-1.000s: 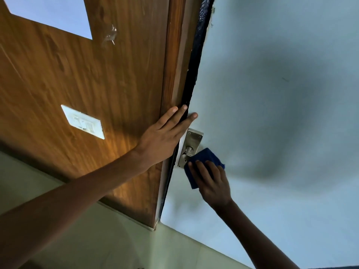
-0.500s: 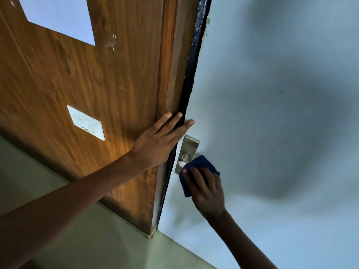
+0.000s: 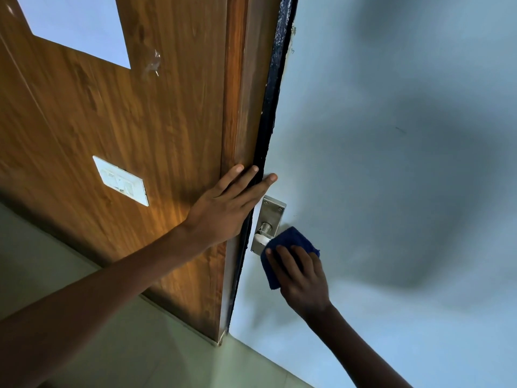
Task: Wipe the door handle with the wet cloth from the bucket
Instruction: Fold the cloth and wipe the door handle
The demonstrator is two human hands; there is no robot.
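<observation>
A metal door handle (image 3: 263,233) on a steel backplate (image 3: 272,212) is fixed to a pale blue-grey door (image 3: 391,163). My right hand (image 3: 302,278) presses a folded blue cloth (image 3: 288,245) against the handle's lever, which the cloth mostly hides. My left hand (image 3: 226,205) lies flat, fingers spread, across the wooden frame (image 3: 237,107) and the door's dark edge, just above the backplate. No bucket is in view.
A wood-grain panel (image 3: 126,121) with a white switch plate (image 3: 121,180) fills the left. A pale tiled floor (image 3: 112,345) lies below. A dark shadow falls on the door at the right.
My right hand with the cloth has slid slightly down and left along the handle, baring more of the backplate and spindle. My left hand stays on the frame edge.
</observation>
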